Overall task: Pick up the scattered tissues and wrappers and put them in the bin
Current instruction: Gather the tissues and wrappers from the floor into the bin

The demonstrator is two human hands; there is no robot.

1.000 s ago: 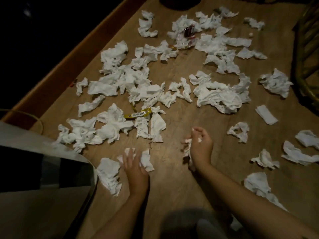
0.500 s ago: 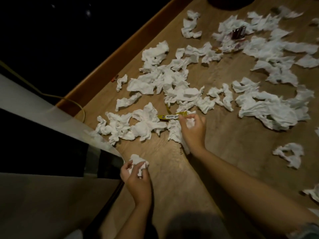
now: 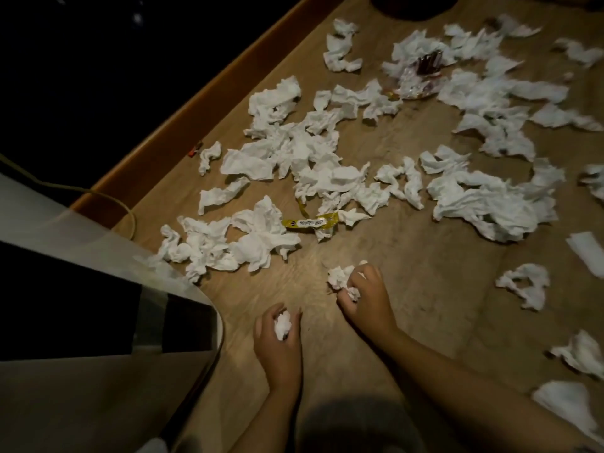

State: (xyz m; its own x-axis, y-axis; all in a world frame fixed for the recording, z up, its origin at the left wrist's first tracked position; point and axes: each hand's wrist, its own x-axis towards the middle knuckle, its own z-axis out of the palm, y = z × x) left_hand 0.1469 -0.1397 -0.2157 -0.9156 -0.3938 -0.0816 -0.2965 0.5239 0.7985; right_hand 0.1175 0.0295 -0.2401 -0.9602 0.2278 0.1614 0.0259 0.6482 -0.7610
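Several crumpled white tissues (image 3: 294,152) lie scattered over the wooden floor (image 3: 425,289). A yellow wrapper (image 3: 310,223) lies among them near the middle. My left hand (image 3: 277,341) is closed around a balled tissue (image 3: 282,326) close to the bin's rim. To its right, my right hand (image 3: 366,295) grips a wad of tissues (image 3: 340,276) just above the floor. The bin (image 3: 108,250), with a pale liner and dark inside, fills the lower left. A clear and dark wrapper (image 3: 421,73) sits in the far pile.
A wooden skirting edge (image 3: 228,83) runs diagonally along the left, with darkness beyond it. A thin cord (image 3: 108,197) loops behind the bin. More tissues (image 3: 523,286) lie along the right side. A dark round object (image 3: 411,8) stands at the far top.
My right hand has pulled back from the yellow wrapper with a wad of tissues. My left hand still holds its balled tissue beside the bin. The view has shifted slightly.
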